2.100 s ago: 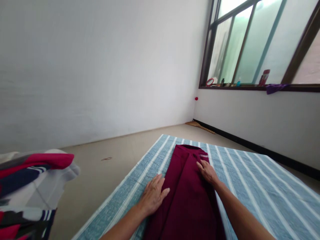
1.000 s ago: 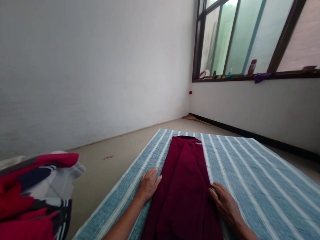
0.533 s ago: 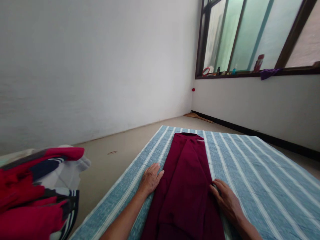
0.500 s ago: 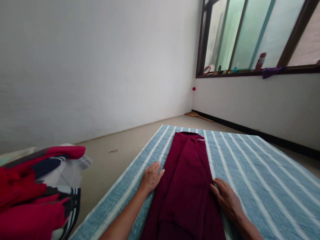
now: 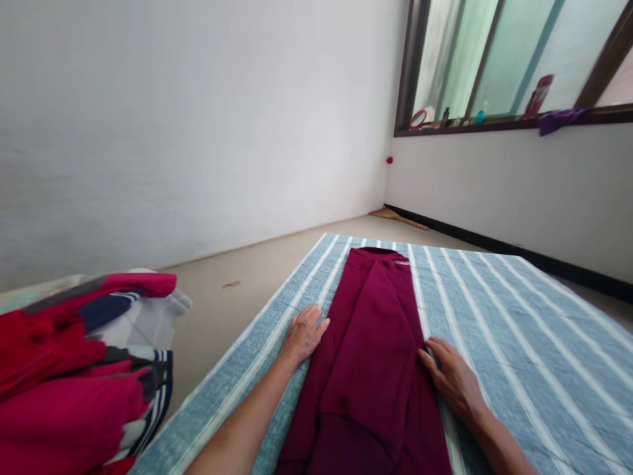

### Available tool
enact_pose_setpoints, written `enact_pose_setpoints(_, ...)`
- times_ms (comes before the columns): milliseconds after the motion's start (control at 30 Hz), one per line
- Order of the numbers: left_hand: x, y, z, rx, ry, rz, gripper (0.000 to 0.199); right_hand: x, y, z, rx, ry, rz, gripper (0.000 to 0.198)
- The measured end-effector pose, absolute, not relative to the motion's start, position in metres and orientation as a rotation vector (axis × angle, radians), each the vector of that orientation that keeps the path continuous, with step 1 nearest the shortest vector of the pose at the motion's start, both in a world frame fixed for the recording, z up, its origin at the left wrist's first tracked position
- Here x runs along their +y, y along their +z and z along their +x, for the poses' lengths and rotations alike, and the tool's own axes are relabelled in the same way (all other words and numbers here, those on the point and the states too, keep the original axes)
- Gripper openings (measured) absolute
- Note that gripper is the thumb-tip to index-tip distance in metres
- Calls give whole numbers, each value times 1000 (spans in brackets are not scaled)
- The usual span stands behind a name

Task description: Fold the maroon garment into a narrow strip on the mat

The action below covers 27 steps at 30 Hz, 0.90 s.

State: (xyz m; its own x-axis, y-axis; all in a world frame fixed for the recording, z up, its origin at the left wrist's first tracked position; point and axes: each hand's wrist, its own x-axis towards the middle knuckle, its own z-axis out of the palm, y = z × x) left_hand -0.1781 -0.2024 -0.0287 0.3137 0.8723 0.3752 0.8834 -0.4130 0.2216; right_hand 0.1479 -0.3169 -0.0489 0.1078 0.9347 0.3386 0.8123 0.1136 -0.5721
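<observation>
Maroon folded cloth garment (image 5: 366, 356) lies lengthwise on the blue, white-striped fabric sheet (image 5: 524, 343), between the two hands. It looks soft, light and hard to damage, with a matt cloth unlikely to slip from the fingers; lifted by one corner, it would probably sag and let its layers shift. Both long edges, gripped through every layer, seem the best hold, the collar-like rim at the far end a smaller one. The loose flap across the front could spoil a clean grip. The left hand (image 5: 304, 333) rests palm down along the left edge, fingers extended and slightly parted; the right hand (image 5: 451, 376) has thumb and fingers bent at the right edge, and whether they pinch cloth I cannot tell. Off to the left sits a rumpled heap of red, navy and white clothes (image 5: 64, 415), apart from the garment. Farther away are a straw-coloured broom (image 5: 398, 218), a draped purple cloth (image 5: 558, 121), a tall red bottle (image 5: 538, 97) and a thin brown loop (image 5: 231, 284).
</observation>
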Motion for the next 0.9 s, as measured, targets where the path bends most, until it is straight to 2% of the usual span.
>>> enact_pose_setpoints(300,-203,-20,-181,-1758,-1042,-2573,26,-316,-56,151,-1707,187,-1705,45)
enact_pose_setpoints(467,-215,4,-169,-1529,-1341,-2722,10,-320,-59,146,-1634,4,-1535,39)
enact_pose_setpoints(667,-226,1,-149,-1534,-1248,-2873,13,-328,-44,128,-1724,-128,-1338,22)
enact_pose_setpoints(900,-225,-9,-148,-1578,-1170,-2861,16,-327,-5,88,-1776,-17,-1319,25)
